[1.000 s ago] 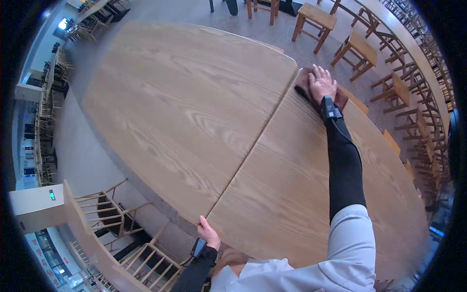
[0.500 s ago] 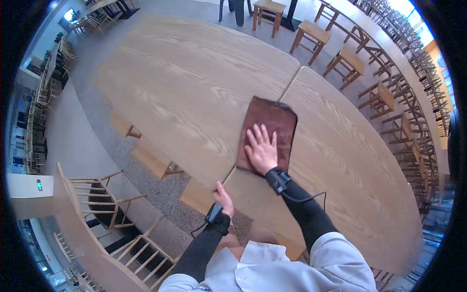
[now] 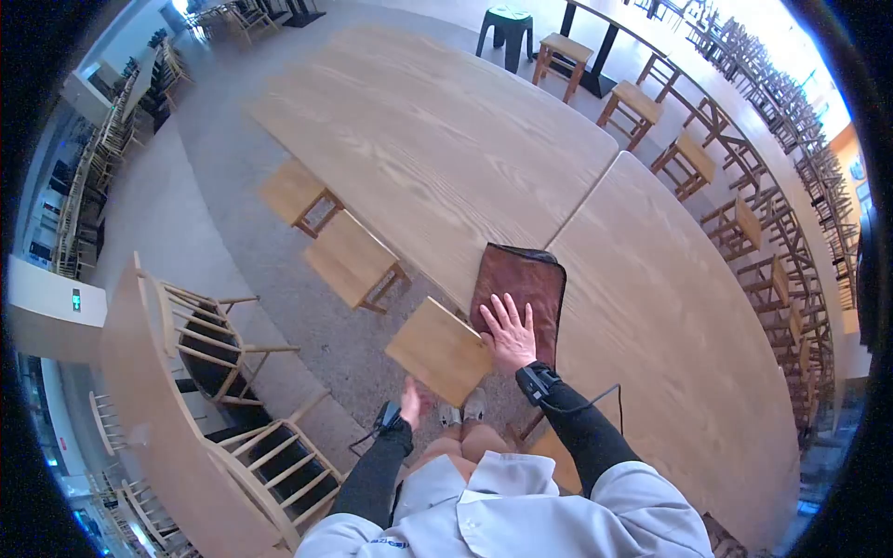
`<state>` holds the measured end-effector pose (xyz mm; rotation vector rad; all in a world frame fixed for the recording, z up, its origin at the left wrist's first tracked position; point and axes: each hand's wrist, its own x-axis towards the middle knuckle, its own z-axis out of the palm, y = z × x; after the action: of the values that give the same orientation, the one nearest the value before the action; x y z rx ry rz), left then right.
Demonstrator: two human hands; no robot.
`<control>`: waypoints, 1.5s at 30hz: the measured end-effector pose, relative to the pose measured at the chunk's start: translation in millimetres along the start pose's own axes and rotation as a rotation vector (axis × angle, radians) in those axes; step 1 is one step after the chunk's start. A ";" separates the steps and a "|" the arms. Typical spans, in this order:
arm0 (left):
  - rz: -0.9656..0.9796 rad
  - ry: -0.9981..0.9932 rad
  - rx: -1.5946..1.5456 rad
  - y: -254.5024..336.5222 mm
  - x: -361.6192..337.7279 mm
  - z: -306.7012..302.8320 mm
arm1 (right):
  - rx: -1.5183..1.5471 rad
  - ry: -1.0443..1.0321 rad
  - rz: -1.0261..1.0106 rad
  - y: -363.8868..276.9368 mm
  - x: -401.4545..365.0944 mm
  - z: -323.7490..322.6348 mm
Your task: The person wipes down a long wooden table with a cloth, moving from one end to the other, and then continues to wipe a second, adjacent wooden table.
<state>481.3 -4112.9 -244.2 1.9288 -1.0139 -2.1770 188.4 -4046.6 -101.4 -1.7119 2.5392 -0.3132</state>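
Observation:
My right hand point(image 3: 509, 333) lies flat with its fingers spread on a brown cloth point(image 3: 539, 279) with a dark edge. The cloth rests on the wooden table point(image 3: 446, 139), across the seam between two tabletop sections and close to the near edge. My left hand point(image 3: 415, 404) hangs below table height, holding nothing, its fingers apart and slightly blurred. Just beyond it stands a wooden stool point(image 3: 439, 349), apart from the hand as far as I can see. Dark bands with small devices are on both wrists.
Two more wooden stools point(image 3: 352, 259) stand along the table's left side. At lower left are spindle-back chairs point(image 3: 219, 344) by another table point(image 3: 153, 409). Several stools point(image 3: 633, 107) line the far right side, and a dark green plastic stool point(image 3: 507, 33) stands beyond the table.
The cloth has slid toward the near table edge under my right hand. My view has shifted, showing more of the stools at left. My left hand is lower, away from the table edge.

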 end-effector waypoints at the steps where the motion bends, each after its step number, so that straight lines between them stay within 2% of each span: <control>1: -0.008 0.074 0.007 -9.9 2.4 -18.5 | -0.001 -0.011 0.006 -1.7 -0.4 0.0; 5: 0.014 0.227 0.030 -16.6 -11.6 -62.2 | 0.011 -0.007 -0.030 -4.4 14.4 -2.4; 11: 0.094 0.344 0.050 35.5 -28.4 -74.2 | 0.066 0.023 -0.050 -28.9 83.3 16.3; 15: 0.136 0.260 -0.006 89.4 -30.8 -58.2 | 0.105 0.052 -0.034 -34.9 108.2 21.4; 17: 0.226 0.207 -0.083 124.3 -30.3 -51.1 | 0.084 0.055 0.000 -38.7 113.1 21.5; 21: 0.309 0.137 -0.017 183.9 22.7 -59.9 | 0.075 0.082 0.055 -42.6 115.5 21.1; 23: 0.471 0.189 0.078 222.5 54.0 -59.6 | 0.094 0.114 0.099 -46.0 119.9 17.8; 25: 0.525 0.163 0.143 256.7 98.6 -57.5 | 0.054 0.134 0.276 -48.9 125.1 21.8; 28: 0.734 0.253 0.245 316.7 144.9 -47.7 | -0.033 0.177 0.483 -50.5 131.1 25.0; 31: 0.782 0.138 0.411 375.9 189.7 -65.2 | -0.103 0.126 0.577 -54.4 134.6 27.4; 33: 0.804 0.137 0.411 418.1 212.2 -71.6 | -0.106 0.133 0.614 -52.7 138.3 26.3; 35: 0.960 0.063 0.411 464.8 209.5 -81.5 | -0.087 0.131 0.649 -58.1 139.9 26.9; 38: 0.930 0.138 0.453 503.2 237.6 -94.1 | -0.054 0.181 0.756 -61.2 147.0 36.1; 41: 0.916 0.109 0.463 523.0 277.4 -97.8 | -0.112 0.287 0.845 -70.6 148.4 57.9; 42: 0.910 0.121 0.515 534.3 245.3 -89.0 | -0.150 0.283 0.872 -80.9 149.3 58.4; 43: 0.914 0.109 0.527 537.3 254.3 -81.0 | -0.177 0.258 0.888 -87.9 150.7 57.0; 45: 0.933 0.390 0.387 534.3 270.7 -72.9 | -0.204 0.247 0.876 -91.2 151.6 52.5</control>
<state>292.3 -4684.8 -209.2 1.4089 -1.8301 -1.1095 222.4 -4226.4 -124.9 -0.4616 3.2662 -0.2066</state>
